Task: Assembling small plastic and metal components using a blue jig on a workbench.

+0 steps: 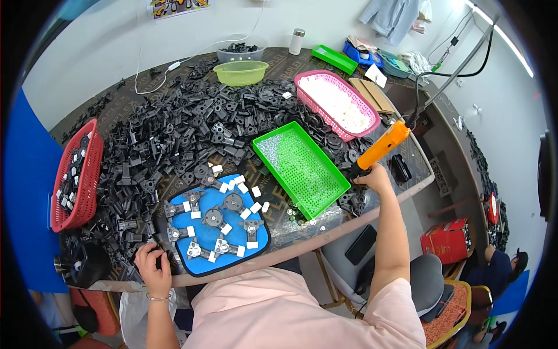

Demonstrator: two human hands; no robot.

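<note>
My right hand [375,177] grips the black end of an orange electric screwdriver [381,146] that hangs from a cable, just right of a green tray [299,166] of small screws. My left hand [152,269] rests on black plastic parts [168,131] at the table's front left edge, beside a blue mat [204,232]. On the mat lie several black round-hubbed parts with small white blocks next to them.
A red basket [78,174] with black and white parts stands at the left. A pink basket [337,104] of white pieces, a lime bowl [240,72] and a second green tray [334,58] sit farther back. A phone [360,244] lies below the table edge. Another person [503,262] sits at lower right.
</note>
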